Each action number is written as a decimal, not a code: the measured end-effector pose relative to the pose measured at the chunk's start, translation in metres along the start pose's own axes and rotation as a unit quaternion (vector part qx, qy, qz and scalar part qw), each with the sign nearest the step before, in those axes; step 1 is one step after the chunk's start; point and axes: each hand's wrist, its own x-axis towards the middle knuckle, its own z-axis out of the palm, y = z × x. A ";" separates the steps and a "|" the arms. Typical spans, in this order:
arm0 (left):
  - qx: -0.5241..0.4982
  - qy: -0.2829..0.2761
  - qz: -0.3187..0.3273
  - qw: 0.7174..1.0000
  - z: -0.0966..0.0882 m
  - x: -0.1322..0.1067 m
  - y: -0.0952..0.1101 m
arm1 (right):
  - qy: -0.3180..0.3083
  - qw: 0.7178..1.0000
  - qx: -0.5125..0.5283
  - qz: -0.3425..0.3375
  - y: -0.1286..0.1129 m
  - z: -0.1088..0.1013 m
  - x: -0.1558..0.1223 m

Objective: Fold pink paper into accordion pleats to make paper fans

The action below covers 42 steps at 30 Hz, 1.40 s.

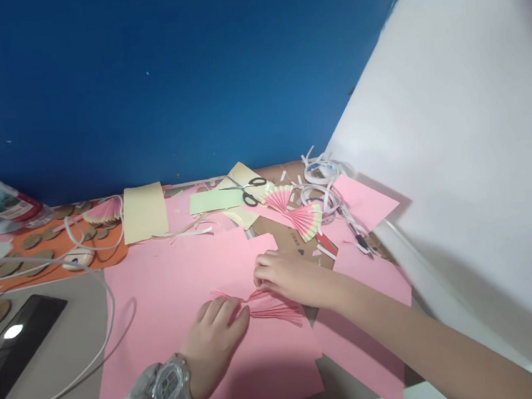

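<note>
A pleated pink paper fan [277,311] lies on a large pink sheet [172,296] in front of me. My left hand [216,339], with a grey watch on the wrist, rests flat on the sheet, its fingers stretched out and pressing the fan's left end. My right hand [290,279] has its fingers curled and pinched on the fan's folded middle. The pleats spread out to the right under that hand.
Black-handled scissors [249,192] lie on a pale green sheet at the back. Two finished pink-and-yellow fans [298,212] sit beside them, with white paper strips [323,184]. A cream sheet [144,212], an orange board with brown ovals [40,246], a white cable [103,315] and a dark device [16,339] are left.
</note>
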 end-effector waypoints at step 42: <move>-0.079 -0.021 0.002 0.997 -0.007 -0.033 -0.044 | 0.089 0.984 -0.137 0.067 -0.036 0.045 -0.069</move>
